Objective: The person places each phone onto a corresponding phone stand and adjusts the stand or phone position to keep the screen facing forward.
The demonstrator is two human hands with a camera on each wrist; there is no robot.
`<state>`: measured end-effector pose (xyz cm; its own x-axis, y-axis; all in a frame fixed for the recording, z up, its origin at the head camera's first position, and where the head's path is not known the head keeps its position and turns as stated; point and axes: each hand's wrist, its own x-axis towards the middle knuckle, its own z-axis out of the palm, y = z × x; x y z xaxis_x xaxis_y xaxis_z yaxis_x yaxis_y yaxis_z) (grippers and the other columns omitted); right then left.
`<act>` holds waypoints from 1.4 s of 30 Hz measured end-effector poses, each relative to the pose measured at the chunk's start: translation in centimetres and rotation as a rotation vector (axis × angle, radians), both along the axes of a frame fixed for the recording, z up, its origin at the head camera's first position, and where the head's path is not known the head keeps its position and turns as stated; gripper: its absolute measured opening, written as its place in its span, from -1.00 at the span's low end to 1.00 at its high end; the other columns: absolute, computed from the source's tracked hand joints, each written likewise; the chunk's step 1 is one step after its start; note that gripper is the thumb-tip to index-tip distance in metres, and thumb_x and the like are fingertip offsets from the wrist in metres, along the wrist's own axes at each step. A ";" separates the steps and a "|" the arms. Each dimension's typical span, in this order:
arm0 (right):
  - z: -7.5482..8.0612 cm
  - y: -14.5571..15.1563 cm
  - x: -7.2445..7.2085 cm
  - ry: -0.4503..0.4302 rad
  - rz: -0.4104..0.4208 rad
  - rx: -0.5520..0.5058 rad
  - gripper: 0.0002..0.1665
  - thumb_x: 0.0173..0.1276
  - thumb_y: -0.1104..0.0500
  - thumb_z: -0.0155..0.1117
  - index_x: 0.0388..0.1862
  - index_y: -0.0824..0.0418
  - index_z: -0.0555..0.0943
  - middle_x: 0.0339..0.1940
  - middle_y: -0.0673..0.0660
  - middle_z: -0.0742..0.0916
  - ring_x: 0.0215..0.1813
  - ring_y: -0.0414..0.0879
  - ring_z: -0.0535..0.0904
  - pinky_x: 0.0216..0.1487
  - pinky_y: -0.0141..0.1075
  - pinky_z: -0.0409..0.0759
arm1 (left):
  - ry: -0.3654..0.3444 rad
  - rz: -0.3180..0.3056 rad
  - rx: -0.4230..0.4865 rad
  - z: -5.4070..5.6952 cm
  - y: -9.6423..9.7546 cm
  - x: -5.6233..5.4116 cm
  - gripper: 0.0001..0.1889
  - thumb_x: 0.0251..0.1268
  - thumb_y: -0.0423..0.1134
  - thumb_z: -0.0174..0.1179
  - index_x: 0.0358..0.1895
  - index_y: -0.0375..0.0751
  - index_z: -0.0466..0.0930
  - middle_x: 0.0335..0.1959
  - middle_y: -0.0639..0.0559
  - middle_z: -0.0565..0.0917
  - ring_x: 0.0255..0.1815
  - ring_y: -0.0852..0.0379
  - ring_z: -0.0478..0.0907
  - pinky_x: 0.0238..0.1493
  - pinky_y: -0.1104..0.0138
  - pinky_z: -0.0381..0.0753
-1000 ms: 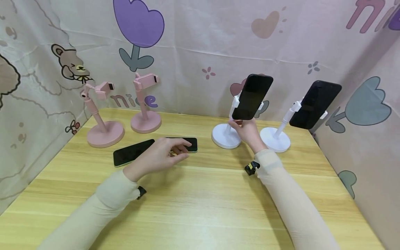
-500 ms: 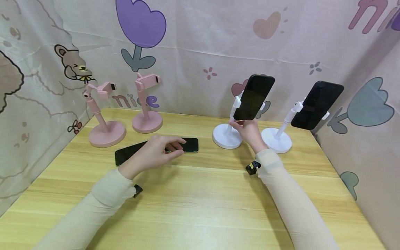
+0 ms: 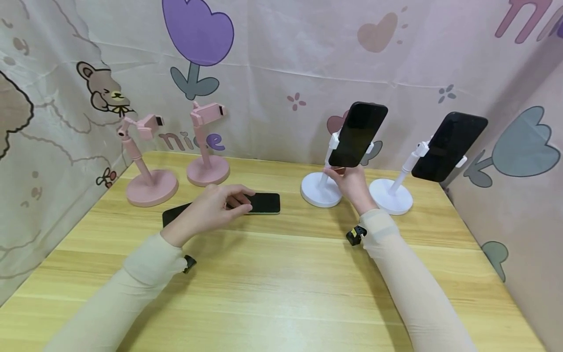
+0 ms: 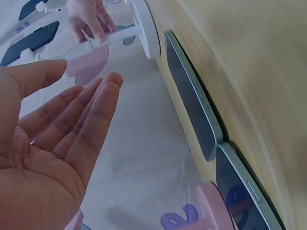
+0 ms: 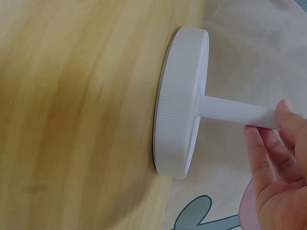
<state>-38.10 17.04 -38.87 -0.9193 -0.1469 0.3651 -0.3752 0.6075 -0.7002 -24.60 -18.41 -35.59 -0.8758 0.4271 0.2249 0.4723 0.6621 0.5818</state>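
Observation:
My right hand (image 3: 354, 188) pinches the post of a white phone stand (image 3: 320, 191) between thumb and fingers. A black phone (image 3: 358, 134) sits tilted in that stand's clamp. In the right wrist view, the stand's round base (image 5: 180, 103) rests on the wood, with the thumb and fingertips on its post. My left hand (image 3: 208, 210) hovers over two phones lying on the table, holding nothing. Its fingers are relaxed in the left wrist view, palm (image 4: 43, 177) visible. One lying phone (image 3: 264, 203) shows past the fingertips; the other lying phone (image 3: 173, 214) is partly hidden under the hand.
A second white stand (image 3: 390, 196) holding a black phone (image 3: 449, 146) is at the right. Two pink phone stands (image 3: 151, 188) (image 3: 208, 171) with no phones in them stand at the back left. A printed cloth (image 3: 264, 73) hangs behind the table (image 3: 281, 293).
My left hand has drawn back leftward, uncovering more of one lying phone and covering more of the other. My right hand stays on the white stand's post.

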 end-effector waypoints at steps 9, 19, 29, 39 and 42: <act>-0.2 0.2 0.8 -0.124 0.007 -0.012 -0.74 0.48 0.13 0.50 -0.20 0.31 0.64 -0.24 0.26 0.76 -0.22 0.04 0.77 -0.24 -0.47 0.73 | 0.006 0.074 0.023 0.2 -2.1 -1.1 -0.68 0.55 -0.26 0.34 0.26 -0.24 0.71 -0.06 -0.12 0.86 -0.12 -0.02 0.83 -0.05 0.13 0.85; -0.3 -1.0 1.6 -0.222 0.064 0.064 -0.69 0.49 0.04 0.50 -0.25 0.24 0.64 -0.32 0.18 0.80 -0.39 -0.14 0.76 -0.33 -0.52 0.65 | 0.012 0.150 0.108 1.2 -4.7 -1.8 -0.71 0.57 -0.30 0.29 0.22 -0.33 0.70 -0.02 -0.28 0.82 -0.03 -0.16 0.80 -0.03 0.39 0.77; 0.0 -3.1 2.1 -0.263 0.109 0.148 -0.61 0.54 -0.05 0.43 0.09 0.22 0.69 -0.09 0.21 0.83 -0.08 0.02 0.78 -0.13 -0.40 0.66 | 0.026 0.312 0.030 1.9 -7.2 -2.4 -0.62 0.60 -0.13 0.27 0.33 -0.19 0.66 0.05 -0.30 0.82 0.03 -0.23 0.78 -0.10 0.35 0.68; -0.4 -6.8 2.3 -0.232 0.192 0.099 -0.52 0.58 0.02 0.39 0.26 0.32 0.63 0.01 0.25 0.83 0.08 0.10 0.79 0.14 -0.07 0.78 | 0.006 0.435 0.113 2.4 -9.3 -3.9 -0.53 0.65 -0.03 0.20 0.43 -0.18 0.55 0.17 -0.35 0.74 0.09 -0.25 0.72 -0.25 0.57 0.58; -0.6 -8.0 2.3 -0.230 0.215 0.083 -0.54 0.57 0.05 0.40 0.25 0.34 0.63 0.01 0.27 0.83 0.07 0.12 0.80 0.16 -0.07 0.80 | 0.001 0.453 0.139 2.5 -9.7 -4.2 -0.52 0.66 -0.03 0.17 0.46 -0.17 0.52 0.17 -0.34 0.73 0.05 -0.22 0.73 -0.29 0.59 0.59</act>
<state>-35.78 9.06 -39.49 -0.9209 -0.3675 0.1301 -0.3389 0.5898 -0.7330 -28.81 -28.15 -33.13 -0.9666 -0.0317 0.2542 0.1551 0.7173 0.6792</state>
